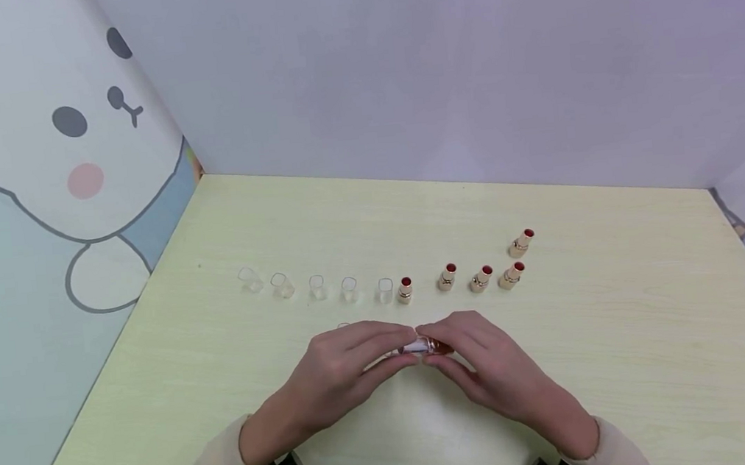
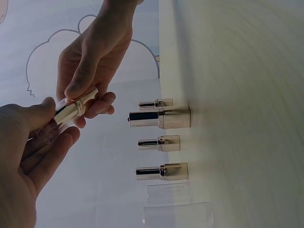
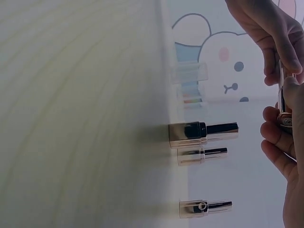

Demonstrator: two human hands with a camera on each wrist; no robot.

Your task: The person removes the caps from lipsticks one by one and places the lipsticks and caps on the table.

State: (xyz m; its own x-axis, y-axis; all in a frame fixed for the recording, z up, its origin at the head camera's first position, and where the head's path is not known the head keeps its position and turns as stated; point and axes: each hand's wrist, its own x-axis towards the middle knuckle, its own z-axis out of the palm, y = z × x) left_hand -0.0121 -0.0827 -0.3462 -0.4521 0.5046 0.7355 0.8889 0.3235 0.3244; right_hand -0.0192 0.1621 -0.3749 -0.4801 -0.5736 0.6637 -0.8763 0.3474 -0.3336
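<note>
Between both hands, a gold lipstick (image 1: pixel 419 346) lies roughly level above the table in the head view. My left hand (image 1: pixel 351 363) pinches a clear cap (image 2: pixel 50 130) around the lipstick's tube end. The other end, the base, sits between the thumb and fingers of my right hand (image 1: pixel 490 362). In the left wrist view the tube shows through the cap's clear wall. Fingers of both hands meet close together and hide much of the lipstick in the head view. Just beyond the hands stands an uncapped lipstick (image 1: pixel 406 291) with a dark red top.
Several clear caps (image 1: pixel 317 288) form a row at left on the pale wooden table (image 1: pixel 619 314). One more cap (image 1: pixel 344 325) shows partly behind the left hand. More uncapped lipsticks (image 1: pixel 481 279) stand right of the row, one set farther back (image 1: pixel 521 243). Walls (image 1: pixel 432 72) border the table.
</note>
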